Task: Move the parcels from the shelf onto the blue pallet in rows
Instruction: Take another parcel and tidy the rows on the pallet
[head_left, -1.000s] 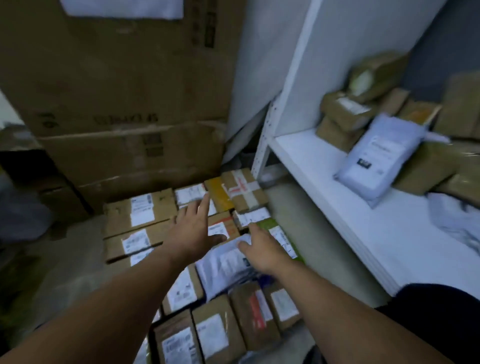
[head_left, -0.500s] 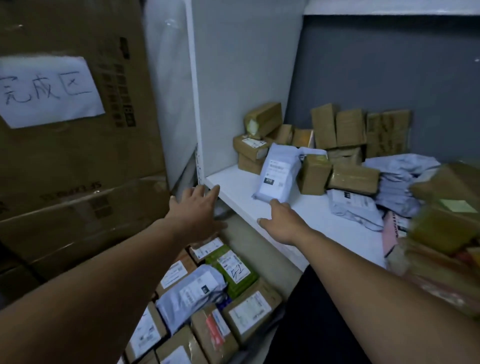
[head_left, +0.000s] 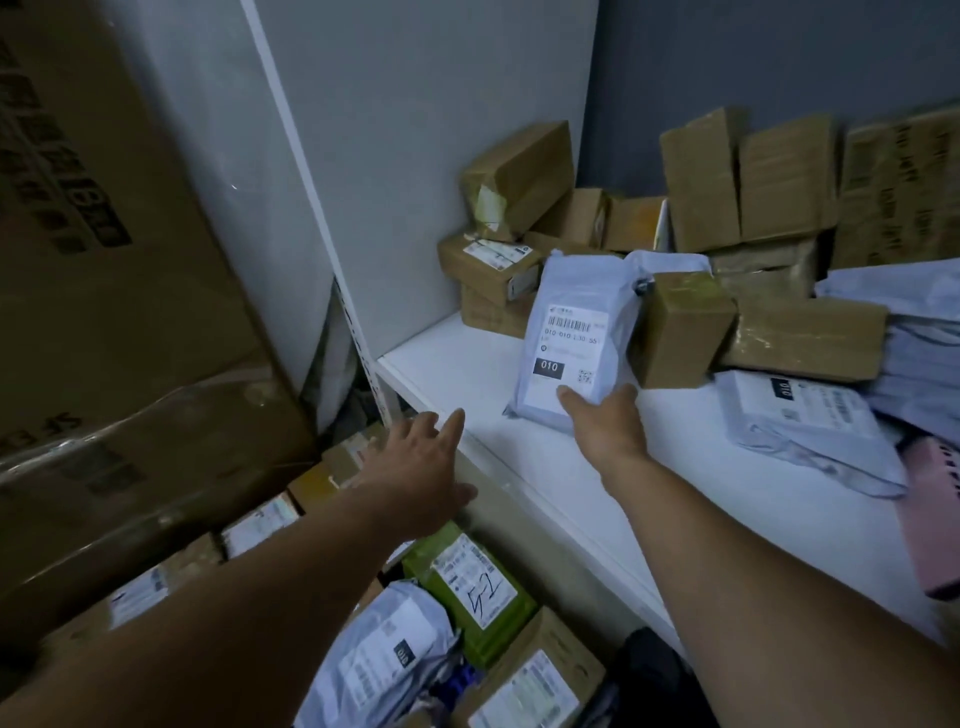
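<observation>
Reaching was done: right hand (head_left: 605, 426) had got to the white mailer (head_left: 571, 332) on the shelf (head_left: 457, 364), thumb laid on the label, other fingers hidden under the near edge, so it read as a pinch on that edge. Half a second before, it was flat on the shelf lip, short of the bag; a second before, both hands were down over the floor rows. So the last drop looked finished and the next pick had started. Mailer was not lifted yet: far end leaned on the boxes behind, right edge touching a small brown box (head_left: 675, 332). Left hand (head_left: 421, 467) hung open, fingers spread, holding nothing, near the shelf's front edge. Rows below, near left, included a green parcel (head_left: 470, 587) and a grey mailer (head_left: 374, 660); pallet itself was mostly hidden under them. Plenty was left on the shelf, far and right, so the task looked well short of done. Risk: small box tipping when the bag comes out
</observation>
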